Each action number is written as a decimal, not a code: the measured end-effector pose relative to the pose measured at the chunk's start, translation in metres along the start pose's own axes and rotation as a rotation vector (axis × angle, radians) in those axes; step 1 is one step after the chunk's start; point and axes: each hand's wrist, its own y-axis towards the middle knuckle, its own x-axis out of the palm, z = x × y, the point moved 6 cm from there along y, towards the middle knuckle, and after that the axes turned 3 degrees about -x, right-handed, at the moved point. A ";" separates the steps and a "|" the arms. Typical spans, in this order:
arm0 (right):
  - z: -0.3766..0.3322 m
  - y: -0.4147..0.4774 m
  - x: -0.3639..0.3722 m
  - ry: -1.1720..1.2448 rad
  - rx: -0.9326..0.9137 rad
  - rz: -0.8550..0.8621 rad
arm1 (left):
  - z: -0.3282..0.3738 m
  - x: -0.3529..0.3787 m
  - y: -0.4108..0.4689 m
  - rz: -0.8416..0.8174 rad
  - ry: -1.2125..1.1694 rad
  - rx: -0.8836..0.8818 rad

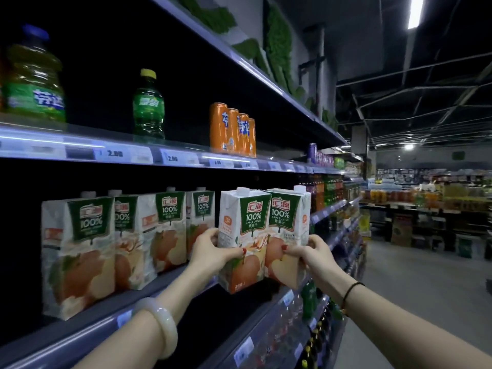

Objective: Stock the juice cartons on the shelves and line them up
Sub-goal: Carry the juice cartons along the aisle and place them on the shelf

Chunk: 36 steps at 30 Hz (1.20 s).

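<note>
Just right of the frame's centre, two apple juice cartons are held upright and side by side, their sides touching, at the front edge of the middle shelf [80, 334]. The left carton [243, 235] is gripped low down by the left hand [213, 251], with the thumb laid across its front face and the fingers curled round its left side. The right carton [288, 227] is gripped by the right hand [311, 254], with the thumb pressed on its front and the fingers wrapped round its right edge. Whether their bases rest on the shelf cannot be told. To the left of the pair, a row of cartons [165, 230] of the same kind is seen standing along the shelf, running toward the lower left of the frame. On the upper shelf [80, 145], a green bottle [148, 105] and a cluster of orange cans [233, 129] are seen well apart. A pale bangle [159, 326] is worn on the left wrist and a black band [351, 291] on the right.
</note>
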 end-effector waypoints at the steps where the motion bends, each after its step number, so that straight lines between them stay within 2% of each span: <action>1: 0.003 0.017 0.003 0.010 -0.001 -0.009 | -0.001 0.004 0.014 0.007 0.006 -0.005; 12: 0.055 0.177 0.032 0.072 -0.007 -0.167 | -0.034 0.038 0.127 0.158 0.081 -0.044; 20: 0.090 0.274 0.064 0.093 0.007 -0.375 | -0.061 0.053 0.185 0.436 0.183 -0.100; 25: 0.109 0.312 0.094 0.149 0.037 -0.481 | -0.068 0.054 0.200 0.586 0.219 -0.120; 30: 0.123 0.334 0.116 0.161 0.053 -0.576 | -0.083 0.056 0.211 0.660 0.216 -0.176; 36: 0.146 0.344 0.137 0.211 0.112 -0.600 | -0.097 0.057 0.218 0.747 0.166 -0.198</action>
